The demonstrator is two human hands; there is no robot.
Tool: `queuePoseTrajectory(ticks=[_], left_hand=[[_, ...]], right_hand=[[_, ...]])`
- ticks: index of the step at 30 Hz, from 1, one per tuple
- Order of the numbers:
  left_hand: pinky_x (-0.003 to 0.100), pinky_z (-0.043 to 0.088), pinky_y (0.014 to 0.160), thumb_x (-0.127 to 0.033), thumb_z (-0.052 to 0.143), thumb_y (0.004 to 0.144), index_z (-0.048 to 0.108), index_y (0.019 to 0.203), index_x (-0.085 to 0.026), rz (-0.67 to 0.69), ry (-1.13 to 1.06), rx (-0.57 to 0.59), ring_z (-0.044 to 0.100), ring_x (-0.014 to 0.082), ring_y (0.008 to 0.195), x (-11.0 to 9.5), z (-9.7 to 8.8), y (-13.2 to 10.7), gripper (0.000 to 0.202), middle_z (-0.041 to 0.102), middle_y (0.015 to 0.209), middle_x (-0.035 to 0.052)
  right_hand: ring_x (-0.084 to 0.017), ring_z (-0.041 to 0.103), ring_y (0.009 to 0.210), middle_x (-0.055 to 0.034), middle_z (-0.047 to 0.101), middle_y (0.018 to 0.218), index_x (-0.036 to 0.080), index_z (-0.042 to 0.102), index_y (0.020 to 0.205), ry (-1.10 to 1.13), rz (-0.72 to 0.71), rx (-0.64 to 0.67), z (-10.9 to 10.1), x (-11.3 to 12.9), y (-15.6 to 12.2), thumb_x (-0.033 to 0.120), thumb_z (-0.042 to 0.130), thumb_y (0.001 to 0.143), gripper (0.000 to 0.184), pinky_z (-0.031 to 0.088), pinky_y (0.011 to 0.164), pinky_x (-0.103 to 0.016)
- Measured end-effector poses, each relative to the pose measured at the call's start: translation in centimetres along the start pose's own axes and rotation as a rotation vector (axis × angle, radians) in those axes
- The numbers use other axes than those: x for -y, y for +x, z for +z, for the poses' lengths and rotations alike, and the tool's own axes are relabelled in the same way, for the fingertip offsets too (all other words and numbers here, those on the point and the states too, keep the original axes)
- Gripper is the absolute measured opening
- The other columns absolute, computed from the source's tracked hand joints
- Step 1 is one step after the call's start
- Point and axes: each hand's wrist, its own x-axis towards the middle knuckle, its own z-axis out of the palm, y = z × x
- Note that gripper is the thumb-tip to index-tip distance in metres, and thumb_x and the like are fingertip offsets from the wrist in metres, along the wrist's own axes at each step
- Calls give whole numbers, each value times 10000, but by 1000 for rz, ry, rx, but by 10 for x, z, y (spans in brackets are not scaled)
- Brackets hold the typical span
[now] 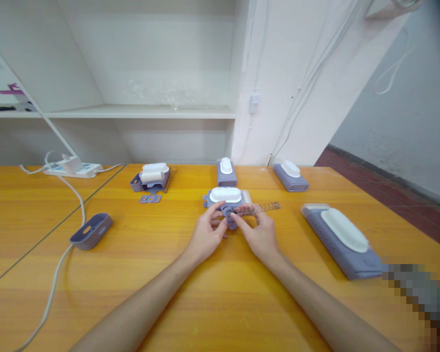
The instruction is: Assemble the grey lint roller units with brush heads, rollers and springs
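Near the middle of the table, my left hand [207,233] pinches a small grey-purple plastic plate [227,213] with oval cutouts. My right hand [258,233] has its fingers closed on a metal coil spring [260,209], whose near end meets the plate and whose free end points right. Right behind both hands lies a grey-purple case with a white bristle brush [226,194] on top and a tab at its left side. Whether the spring is hooked into the plate I cannot tell.
Similar brush cases stand at back centre [226,173], back right [291,176] and right [342,239]. At back left sits an opened case [154,177] beside another plate [150,199]. A hollow grey shell [91,231] lies left, near a white cable [56,274] and power strip [73,168].
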Motion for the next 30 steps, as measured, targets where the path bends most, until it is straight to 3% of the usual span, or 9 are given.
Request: queuePoseTrajectory(ticks=[30], left_hand=[[238,538,561,-324,615,781,434,1260,-154,-13,11,-2,632,145,717,-2,1,0,539,616,1025,110]], right_hand=[[-194,639,823,-34,682,856,196,622,891,33,20,15,1,-4,-1,304,666,770,168,495,791,-340]])
